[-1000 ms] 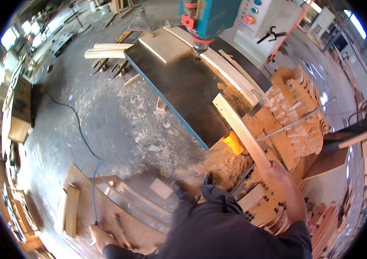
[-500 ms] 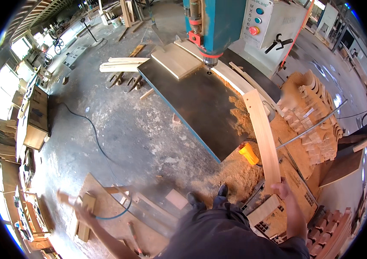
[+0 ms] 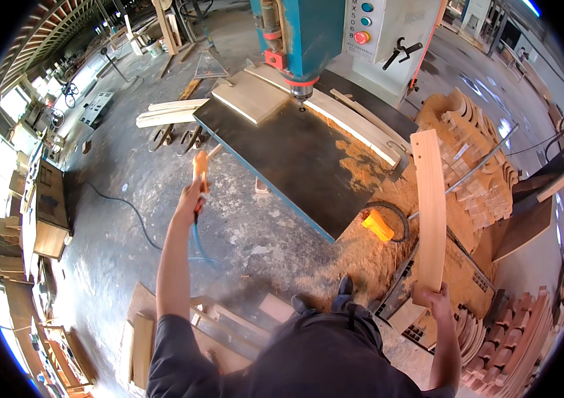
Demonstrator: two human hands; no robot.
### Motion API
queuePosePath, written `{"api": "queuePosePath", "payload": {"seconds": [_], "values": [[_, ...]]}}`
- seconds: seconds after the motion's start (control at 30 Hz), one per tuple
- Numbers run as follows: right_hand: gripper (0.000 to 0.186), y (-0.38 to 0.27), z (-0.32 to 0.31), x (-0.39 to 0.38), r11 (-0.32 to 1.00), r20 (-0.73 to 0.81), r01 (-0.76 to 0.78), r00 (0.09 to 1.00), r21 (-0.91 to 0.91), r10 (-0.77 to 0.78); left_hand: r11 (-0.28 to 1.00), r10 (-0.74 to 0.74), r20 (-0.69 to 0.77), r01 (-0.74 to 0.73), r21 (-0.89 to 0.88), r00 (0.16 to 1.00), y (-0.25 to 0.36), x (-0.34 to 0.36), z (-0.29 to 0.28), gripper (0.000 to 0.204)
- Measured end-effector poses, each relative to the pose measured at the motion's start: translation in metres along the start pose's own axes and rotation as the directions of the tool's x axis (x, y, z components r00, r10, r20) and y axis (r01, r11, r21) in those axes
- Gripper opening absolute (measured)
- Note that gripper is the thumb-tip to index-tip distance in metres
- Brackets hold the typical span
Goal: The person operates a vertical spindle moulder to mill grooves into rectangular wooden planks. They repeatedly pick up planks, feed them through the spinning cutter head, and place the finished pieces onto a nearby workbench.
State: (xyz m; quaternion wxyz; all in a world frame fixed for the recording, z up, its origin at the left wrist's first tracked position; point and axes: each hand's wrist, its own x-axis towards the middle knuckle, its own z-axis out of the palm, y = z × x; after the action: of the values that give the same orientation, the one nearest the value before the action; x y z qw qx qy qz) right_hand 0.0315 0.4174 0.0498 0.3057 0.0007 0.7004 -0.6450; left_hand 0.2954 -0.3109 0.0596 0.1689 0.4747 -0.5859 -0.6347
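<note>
My left hand (image 3: 192, 199) is closed round an orange air blow gun (image 3: 200, 164), raised left of the machine table. From the gun a thin blue hose (image 3: 197, 240) trails down to the floor. Low on the right, my right hand (image 3: 437, 300) grips the near end of a long, slightly curved wooden board (image 3: 432, 205). Small holes show at the board's far end. Beyond my hands stands the router machine's dark table (image 3: 275, 162) with blue edges. Sawdust (image 3: 355, 162) is scattered along its right side, below the spindle (image 3: 302, 96).
A flat wooden panel (image 3: 252, 96) and a curved strip (image 3: 355, 126) lie on the table. A yellow foot pedal (image 3: 378, 225) sits in sawdust beside it. Stacked curved pieces (image 3: 471, 152) stand to the right, reddish ones (image 3: 511, 341) nearer me. Boards (image 3: 141, 348) lie at lower left.
My left hand has swung up and forward from the lower left, the orange air blow gun in it and the hose trailing. The board in my right hand has turned more upright and shifted right.
</note>
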Motion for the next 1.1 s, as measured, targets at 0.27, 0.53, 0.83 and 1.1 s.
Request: {"api": "queuePosePath", "payload": {"seconds": [0.27, 0.53, 0.83, 1.1], "values": [[0.037, 0.021, -0.009, -0.044, 0.991, -0.061, 0.064, 0.996, -0.115, -0.072, 0.897, -0.274, 0.350, 0.107, 0.428, 0.896, 0.005, -0.012, 0.125, 0.061], [0.048, 0.010, -0.018, -0.049, 0.970, -0.042, 0.035, 0.998, -0.242, -0.046, 0.914, -0.173, 0.242, 0.064, 0.401, 0.955, 0.003, -0.011, 0.077, 0.063], [0.041, -0.007, -0.031, -0.038, 0.980, -0.043, 0.006, 0.999, -0.201, -0.015, 0.590, -0.463, 0.806, -0.550, 0.591, 0.369, -0.023, -0.178, 0.029, 0.042], [0.070, 0.006, -0.016, -0.035, 0.964, -0.097, -0.082, 0.994, -0.253, 0.058, 0.859, -0.278, 0.950, -0.405, 0.312, 0.141, 0.001, -0.190, 0.039, 0.030]]}}
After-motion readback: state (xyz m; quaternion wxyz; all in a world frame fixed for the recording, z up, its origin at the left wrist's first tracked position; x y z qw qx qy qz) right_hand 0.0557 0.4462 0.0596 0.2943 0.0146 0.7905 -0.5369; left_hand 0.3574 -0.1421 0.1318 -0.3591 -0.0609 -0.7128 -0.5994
